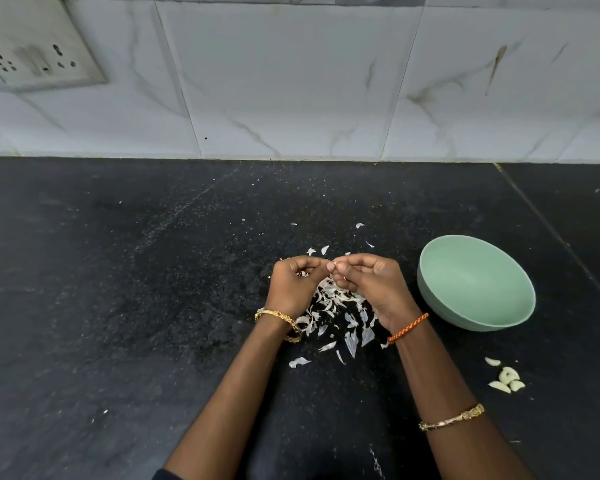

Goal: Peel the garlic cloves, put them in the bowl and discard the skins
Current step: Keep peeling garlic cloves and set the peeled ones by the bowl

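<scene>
My left hand [293,284] and my right hand [369,280] meet fingertip to fingertip above the black counter. Between them they pinch a small garlic clove [331,265], mostly hidden by the fingers. Under and between the hands lies a heap of white garlic skins [333,306]. To the right stands a pale green bowl [430,292], tilted toward me, with nothing visible inside. Several peeled cloves [506,377] lie on the counter at the lower right, outside the bowl.
The black stone counter [118,306] runs back to a white marble-tile wall [291,81]. A switch and socket plate [39,46] is on the wall at the upper left. Stray skin flakes [360,225] are scattered beyond the hands.
</scene>
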`<state>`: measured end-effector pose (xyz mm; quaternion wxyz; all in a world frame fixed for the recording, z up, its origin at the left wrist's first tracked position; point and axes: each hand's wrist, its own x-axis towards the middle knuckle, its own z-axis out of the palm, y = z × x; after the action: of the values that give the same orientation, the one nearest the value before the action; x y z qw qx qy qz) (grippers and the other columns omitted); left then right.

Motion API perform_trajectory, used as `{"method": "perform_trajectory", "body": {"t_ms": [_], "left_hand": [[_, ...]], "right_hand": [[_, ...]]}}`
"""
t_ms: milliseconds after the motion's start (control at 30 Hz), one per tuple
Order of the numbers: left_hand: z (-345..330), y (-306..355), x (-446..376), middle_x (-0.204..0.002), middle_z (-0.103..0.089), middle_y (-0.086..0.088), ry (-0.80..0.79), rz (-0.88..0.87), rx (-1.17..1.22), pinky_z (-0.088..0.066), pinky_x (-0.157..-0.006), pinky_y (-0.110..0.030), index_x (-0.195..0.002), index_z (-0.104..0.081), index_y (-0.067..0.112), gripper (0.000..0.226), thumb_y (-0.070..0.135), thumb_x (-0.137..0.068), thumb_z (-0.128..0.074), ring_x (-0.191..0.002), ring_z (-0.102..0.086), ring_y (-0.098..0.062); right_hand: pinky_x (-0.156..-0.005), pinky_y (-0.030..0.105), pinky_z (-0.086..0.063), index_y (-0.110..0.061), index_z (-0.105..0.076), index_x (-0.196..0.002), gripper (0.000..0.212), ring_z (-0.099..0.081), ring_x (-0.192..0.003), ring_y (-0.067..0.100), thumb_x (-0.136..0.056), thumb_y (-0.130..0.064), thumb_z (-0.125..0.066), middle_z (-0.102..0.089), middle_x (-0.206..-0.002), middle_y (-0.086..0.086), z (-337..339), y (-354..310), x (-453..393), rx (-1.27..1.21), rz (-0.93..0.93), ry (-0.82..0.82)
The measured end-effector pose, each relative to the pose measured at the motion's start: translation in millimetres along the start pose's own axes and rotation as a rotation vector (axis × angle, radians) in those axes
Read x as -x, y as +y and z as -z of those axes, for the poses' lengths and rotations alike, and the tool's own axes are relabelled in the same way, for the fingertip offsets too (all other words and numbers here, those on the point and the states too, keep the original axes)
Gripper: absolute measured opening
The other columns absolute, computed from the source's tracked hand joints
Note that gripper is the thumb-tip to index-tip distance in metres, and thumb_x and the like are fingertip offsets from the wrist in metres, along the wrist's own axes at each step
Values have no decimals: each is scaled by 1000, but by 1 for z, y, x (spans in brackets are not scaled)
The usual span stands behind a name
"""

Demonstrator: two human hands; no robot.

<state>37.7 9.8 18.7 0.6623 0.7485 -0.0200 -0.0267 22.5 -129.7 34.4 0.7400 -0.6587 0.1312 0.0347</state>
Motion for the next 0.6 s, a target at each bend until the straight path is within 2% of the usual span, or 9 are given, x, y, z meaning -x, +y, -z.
{"method": "perform_trajectory", "body": {"t_ms": [67,167,267,400,533,600], "left_hand": [[-4,-2,-1,-81,-72,-1,39,21,-20,-51,-74,-17,-83,-74,14,4,14,-85,-70,-78,-65,-10],[-10,-1,3,-65,-62,0,43,66,-6,-46,-61,-15,-83,-73,9,5,10,-85,-69,-61,-54,-8],[-15,0,4,-59,-52,1,35,109,10,-40,-53,-15,-80,-72,10,6,8,-85,-68,-57,-44,-9],[-19,-1,7,-47,-45,10,40,131,18,-31,-44,-14,-78,-71,11,11,5,-86,-66,-42,-32,0],[-18,2,10,-59,-58,5,52,129,9,-41,-50,-11,-68,-67,16,20,8,-87,-66,-53,-47,-3],[-18,2,13,-55,-57,8,50,126,12,-43,-53,-10,-63,-64,15,24,8,-86,-66,-52,-47,0]], "right_hand": [[-62,18,-56,-2,-69,-90,7,-71,-68,14,-84,1,-68,-73,-82,14,0,1,0,14,6,-20],[-60,20,-56,-3,-70,-93,8,-71,-69,14,-85,-4,-69,-73,-82,13,4,8,2,108,62,2],[-61,21,-57,-12,-72,-88,5,-70,-70,10,-86,-9,-70,-73,-80,5,7,15,4,226,120,37],[-66,23,-58,-22,-72,-81,12,-67,-75,7,-83,-10,-72,-72,-80,-2,9,20,4,263,181,68],[-63,19,-56,-15,-72,-84,10,-66,-69,8,-83,-6,-72,-71,-77,4,9,21,9,210,183,56],[-63,18,-55,-15,-72,-84,11,-65,-66,8,-84,-3,-70,-70,-76,6,8,22,11,219,194,69]]}}
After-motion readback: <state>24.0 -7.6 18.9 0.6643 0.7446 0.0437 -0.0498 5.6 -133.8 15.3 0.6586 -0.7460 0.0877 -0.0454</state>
